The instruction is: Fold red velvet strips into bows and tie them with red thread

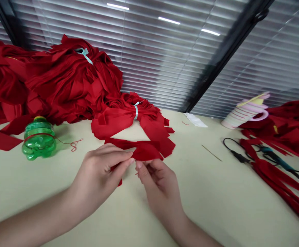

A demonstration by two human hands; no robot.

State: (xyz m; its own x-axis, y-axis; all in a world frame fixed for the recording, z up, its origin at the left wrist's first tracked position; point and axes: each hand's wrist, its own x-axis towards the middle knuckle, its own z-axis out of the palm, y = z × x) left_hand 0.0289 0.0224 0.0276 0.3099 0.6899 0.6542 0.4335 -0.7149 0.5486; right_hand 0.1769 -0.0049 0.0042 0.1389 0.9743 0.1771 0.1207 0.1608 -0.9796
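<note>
A red fabric strip (pixel 146 152) is stretched above the table in front of me. My left hand (pixel 101 168) pinches its lower left edge between thumb and forefinger. Close by, my right hand (pixel 162 185) has its thumb and fingers closed at the strip's bottom edge, the fingertips almost meeting those of the left. A short bit of red thread shows by the right thumb; whether a needle is there is too small to tell. Just behind the strip lies a bundle of red fabric strips (pixel 151 127) tied with a light blue band (pixel 136 112).
Larger heaps of red strips (pixel 69 79) rise at the back left against the blinds (pixel 149 51). A green plastic bottle (pixel 39 139) wrapped with red thread stands left. At right are a striped mug (pixel 244 113), a blue-handled corded tool (pixel 277 159), more red fabric (pixel 293 127) and white paper (pixel 195 120).
</note>
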